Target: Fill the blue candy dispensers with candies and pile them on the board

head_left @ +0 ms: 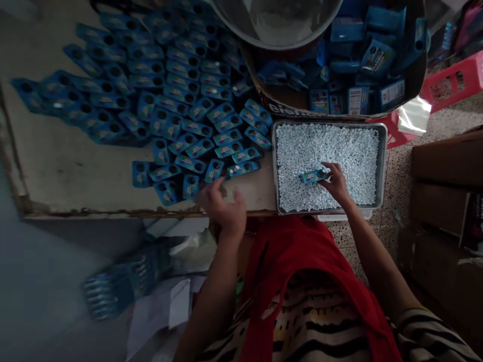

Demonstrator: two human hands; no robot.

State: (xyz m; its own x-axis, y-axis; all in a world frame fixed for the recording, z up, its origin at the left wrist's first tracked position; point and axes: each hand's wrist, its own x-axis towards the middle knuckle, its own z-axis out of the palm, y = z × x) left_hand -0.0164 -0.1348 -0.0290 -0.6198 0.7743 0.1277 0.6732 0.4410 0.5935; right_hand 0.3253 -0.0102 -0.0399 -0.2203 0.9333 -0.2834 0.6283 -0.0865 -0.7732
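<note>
My right hand (335,182) grips a small blue box (314,175) and holds it down in the white candy pellets that fill a metal tray (383,166). My left hand (222,208) hovers at the table's front edge, blurred, fingers curled, just below the nearest blue boxes (196,136). These lie in overlapping rows across the worn table (68,166), each with a round window. Whether the left hand holds anything is not visible.
A cardboard carton (287,103) of blue boxes and a large metal bowl (275,20) stand behind the tray. A red plastic stool (453,80) is at the right, brown cartons (441,201) beside it. Flat blue packs (116,286) and papers lie below the table's edge.
</note>
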